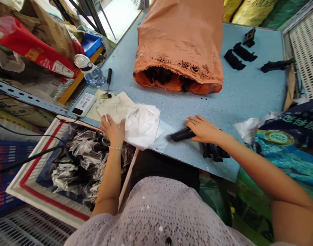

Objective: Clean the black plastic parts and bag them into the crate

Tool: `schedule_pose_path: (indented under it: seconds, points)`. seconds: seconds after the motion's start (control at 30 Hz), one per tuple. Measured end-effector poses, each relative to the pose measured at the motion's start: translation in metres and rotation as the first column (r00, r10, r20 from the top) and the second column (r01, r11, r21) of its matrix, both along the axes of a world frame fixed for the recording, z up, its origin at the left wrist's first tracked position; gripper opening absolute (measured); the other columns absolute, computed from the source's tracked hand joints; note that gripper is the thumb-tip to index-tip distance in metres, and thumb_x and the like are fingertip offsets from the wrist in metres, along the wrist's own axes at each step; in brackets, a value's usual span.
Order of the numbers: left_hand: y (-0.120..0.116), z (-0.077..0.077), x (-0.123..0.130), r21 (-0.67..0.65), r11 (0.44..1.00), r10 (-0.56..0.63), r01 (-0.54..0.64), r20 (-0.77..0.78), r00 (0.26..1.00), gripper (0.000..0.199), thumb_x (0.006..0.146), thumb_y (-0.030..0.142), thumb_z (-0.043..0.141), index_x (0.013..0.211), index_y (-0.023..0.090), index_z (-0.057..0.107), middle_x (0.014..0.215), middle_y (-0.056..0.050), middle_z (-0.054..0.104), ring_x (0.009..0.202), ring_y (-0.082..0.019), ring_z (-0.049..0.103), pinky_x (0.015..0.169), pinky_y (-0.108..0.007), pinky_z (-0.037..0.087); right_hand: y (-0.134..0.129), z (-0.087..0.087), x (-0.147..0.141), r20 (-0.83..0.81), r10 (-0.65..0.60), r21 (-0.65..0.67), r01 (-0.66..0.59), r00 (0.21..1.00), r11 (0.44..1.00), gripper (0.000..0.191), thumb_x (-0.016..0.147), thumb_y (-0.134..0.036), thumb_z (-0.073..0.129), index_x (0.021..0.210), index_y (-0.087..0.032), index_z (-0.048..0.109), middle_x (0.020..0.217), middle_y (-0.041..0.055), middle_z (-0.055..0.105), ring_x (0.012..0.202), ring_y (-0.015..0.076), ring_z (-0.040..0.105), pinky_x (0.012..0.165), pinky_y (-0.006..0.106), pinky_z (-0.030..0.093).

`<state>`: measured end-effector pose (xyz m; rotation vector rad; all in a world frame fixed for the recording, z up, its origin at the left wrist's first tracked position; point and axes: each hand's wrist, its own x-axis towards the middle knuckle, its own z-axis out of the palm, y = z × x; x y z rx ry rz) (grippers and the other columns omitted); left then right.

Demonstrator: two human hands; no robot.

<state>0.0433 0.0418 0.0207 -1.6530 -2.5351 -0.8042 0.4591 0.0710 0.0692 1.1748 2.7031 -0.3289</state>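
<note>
My right hand (203,130) is closed on a long black plastic part (182,134), which is slightly blurred, above the near part of the table. Several similar black parts (214,152) lie just below that wrist at the table's front edge. My left hand (113,129) rests with its fingers apart at the left edge of a stack of thin white plastic bags (142,124). Its thumb touches or nearly touches the bags; I cannot tell which. Written-on paper sheets (115,106) lie just beyond its fingertips.
An orange woven sack (182,41) lies mouth-forward on the blue table (261,92), with dark parts inside. Several black parts (244,53) lie at the back right. A hammer (109,82), bottle (91,71) and white device (84,105) stand left. A white crate (51,201) holds bagged parts.
</note>
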Motion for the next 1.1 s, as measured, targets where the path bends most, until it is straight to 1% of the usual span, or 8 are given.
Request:
schedule_pose_path:
  seconds: [0.1, 0.2, 0.3, 0.37, 0.5, 0.63, 0.97, 1.1]
  points:
    - [0.019, -0.008, 0.001, -0.124, 0.991, -0.055, 0.048, -0.051, 0.997, 0.051, 0.094, 0.039, 0.06, 0.136, 0.01, 0.058, 0.161, -0.029, 0.034, 0.152, -0.048, 0.025, 0.118, -0.073, 0.018, -0.002, 0.003, -0.028, -0.039, -0.386, -0.172, 0.374, 0.922, 0.911, 0.055, 0.082, -0.056, 0.069, 0.118, -0.015, 0.059, 0.097, 0.015, 0.074, 0.093, 0.0341, 0.071, 0.081, 0.044, 0.052]
    - [0.008, -0.01, 0.046, -0.156, 0.904, -0.401, 0.398, 0.015, 0.916, 0.032, 0.098, 0.026, 0.05, 0.121, 0.013, 0.068, 0.154, -0.025, 0.048, 0.15, -0.043, 0.035, 0.118, -0.071, 0.027, -0.009, -0.008, -0.051, -0.299, -0.703, -0.447, 0.556, 0.645, 0.7, 0.06, 0.077, -0.065, 0.07, 0.113, -0.019, 0.056, 0.094, 0.0097, 0.072, 0.087, 0.0297, 0.069, 0.076, 0.039, 0.052]
    - [-0.034, -0.004, 0.089, -0.107, 0.538, -0.817, 0.836, 0.175, 0.549, 0.03, 0.1, 0.028, 0.052, 0.124, 0.02, 0.068, 0.145, -0.015, 0.061, 0.138, -0.03, 0.055, 0.118, -0.05, 0.042, -0.021, -0.026, -0.062, -0.501, -0.833, -0.779, 0.297, 0.236, 0.553, 0.05, 0.079, -0.062, 0.068, 0.106, -0.022, 0.056, 0.097, 0.0049, 0.071, 0.093, 0.0243, 0.068, 0.082, 0.038, 0.053]
    - [-0.057, 0.001, 0.096, -0.01, 0.439, -0.87, 0.899, 0.245, 0.428, 0.031, 0.101, 0.032, 0.053, 0.129, 0.026, 0.066, 0.133, -0.008, 0.07, 0.122, -0.021, 0.067, 0.109, -0.035, 0.051, -0.031, -0.033, -0.065, -0.481, -0.876, -0.872, 0.087, 0.034, 0.482, 0.043, 0.08, -0.057, 0.069, 0.105, -0.023, 0.059, 0.1, 0.0031, 0.071, 0.095, 0.0215, 0.068, 0.085, 0.037, 0.054]
    - [-0.048, 0.002, 0.078, 0.066, 0.784, -0.614, 0.617, 0.232, 0.755, 0.033, 0.098, 0.031, 0.055, 0.126, 0.017, 0.066, 0.124, -0.017, 0.068, 0.109, -0.027, 0.067, 0.098, -0.044, 0.054, -0.042, -0.035, -0.073, -0.348, -0.927, -0.918, -0.147, -0.142, 0.368, 0.04, 0.077, -0.048, 0.078, 0.106, -0.024, 0.064, 0.101, 0.0023, 0.071, 0.091, 0.019, 0.069, 0.08, 0.035, 0.058]
    - [-0.004, -0.011, 0.066, -0.082, 0.88, -0.442, 0.468, 0.222, 0.869, 0.009, 0.086, 0.018, 0.065, 0.087, 0.016, 0.073, 0.107, -0.016, 0.07, 0.103, -0.03, 0.064, 0.091, -0.043, 0.052, -0.04, -0.033, -0.09, -0.305, -0.924, -0.91, -0.216, -0.231, 0.354, 0.04, 0.073, -0.04, 0.086, 0.103, -0.023, 0.066, 0.094, -0.0008, 0.071, 0.074, 0.0139, 0.066, 0.066, 0.029, 0.058]
    - [0.023, -0.016, 0.039, 0.143, 0.954, -0.236, 0.264, 0.902, 0.361, 0.03, 0.062, 0.038, 0.084, 0.075, 0.016, 0.069, 0.075, -0.002, 0.067, 0.069, -0.014, 0.058, 0.07, -0.028, 0.046, -0.009, -0.027, -0.164, -0.096, -0.992, -0.827, -0.548, -0.077, 0.122, 0.031, 0.081, -0.019, 0.078, 0.106, -0.022, 0.061, 0.088, -0.0006, 0.072, 0.07, 0.0132, 0.069, 0.067, 0.028, 0.064]
    - [0.018, -0.003, 0.036, 0.254, 0.944, -0.326, 0.209, 0.811, 0.486, 0.02, 0.068, 0.027, 0.077, 0.074, 0.018, 0.06, 0.08, -0.003, 0.068, 0.079, -0.017, 0.064, 0.079, -0.032, 0.052, 0.01, -0.039, -0.195, 0.0, -0.998, -0.844, -0.535, -0.059, 0.032, 0.02, 0.08, -0.01, 0.076, 0.093, -0.016, 0.062, 0.077, 0.0014, 0.069, 0.064, 0.0114, 0.064, 0.062, 0.024, 0.062]
